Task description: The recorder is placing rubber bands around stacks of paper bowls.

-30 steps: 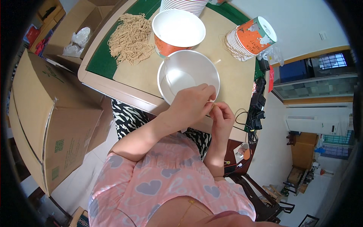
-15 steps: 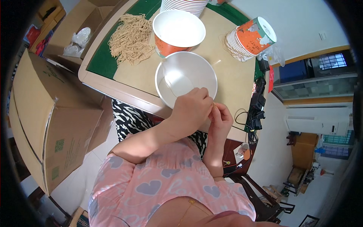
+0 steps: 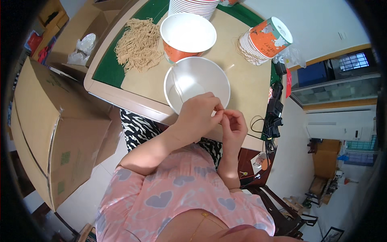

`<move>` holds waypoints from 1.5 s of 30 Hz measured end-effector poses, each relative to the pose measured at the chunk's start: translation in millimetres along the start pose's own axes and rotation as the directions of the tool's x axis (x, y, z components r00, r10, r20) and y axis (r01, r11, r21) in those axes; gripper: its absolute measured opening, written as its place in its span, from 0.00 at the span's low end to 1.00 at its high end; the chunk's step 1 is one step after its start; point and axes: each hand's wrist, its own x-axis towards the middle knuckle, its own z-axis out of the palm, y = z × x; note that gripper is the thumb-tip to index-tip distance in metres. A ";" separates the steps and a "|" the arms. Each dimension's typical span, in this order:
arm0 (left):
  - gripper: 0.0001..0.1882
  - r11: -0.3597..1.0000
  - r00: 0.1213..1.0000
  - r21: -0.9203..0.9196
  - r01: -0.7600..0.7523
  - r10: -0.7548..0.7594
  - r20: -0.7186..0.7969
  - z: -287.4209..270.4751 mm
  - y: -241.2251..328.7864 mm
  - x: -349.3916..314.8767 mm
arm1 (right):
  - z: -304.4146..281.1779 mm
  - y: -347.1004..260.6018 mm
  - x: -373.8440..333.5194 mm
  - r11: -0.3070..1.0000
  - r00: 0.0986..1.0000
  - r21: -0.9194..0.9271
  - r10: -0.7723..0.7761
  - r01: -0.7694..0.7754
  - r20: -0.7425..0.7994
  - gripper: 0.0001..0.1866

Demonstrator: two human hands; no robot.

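Note:
My left hand [image 3: 198, 114] and my right hand [image 3: 235, 123] meet at the near rim of a white-lined paper bucket [image 3: 215, 72]. Both are closed in a pinch, fingertips almost touching, on what looks like the end of a thin tan cord. The cord [image 3: 177, 85] runs loosely inside the bucket from its far left wall toward my fingers. My fingers hide the exact part pinched. Directly behind stands another bucket [image 3: 181, 51], orange outside and white inside. To its left lies a loose pile of tan cords [image 3: 139, 48].
Further back is a stack of buckets [image 3: 191, 9]. On the right an orange bucket stack [image 3: 266, 40] lies tilted with cords around its rims. Black adapters and cables [image 3: 275, 108] line the table's right edge. A large cardboard box [image 3: 72, 137] stands left of the table [image 3: 157, 105].
My hands have drawn slightly apart at the fingertips, with the left shifting a little left. The whole view has shifted slightly; the buckets and cord pile stay in place.

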 end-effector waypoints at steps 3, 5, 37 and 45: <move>0.05 1.000 1.000 0.008 0.015 -0.015 0.025 -0.6 1.3 1.3 | 0.8 -0.4 -1.1 1.000 0.999 0.008 0.030 -0.030 -0.026 0.05; 0.05 1.000 0.999 0.015 0.026 -0.026 0.037 -0.1 1.6 0.9 | 0.2 -1.3 -1.2 0.999 0.997 0.000 0.051 -0.051 -0.052 0.04; 0.06 0.998 0.999 0.063 -0.004 0.001 0.037 -22.9 5.8 -5.1 | 6.7 -12.2 9.7 0.991 0.988 -0.113 -0.058 0.074 0.144 0.17; 0.06 0.985 0.997 0.157 -0.070 0.073 -0.017 -15.8 7.4 -6.6 | 9.7 -14.3 7.8 0.959 0.983 -0.231 -0.138 0.164 0.124 0.17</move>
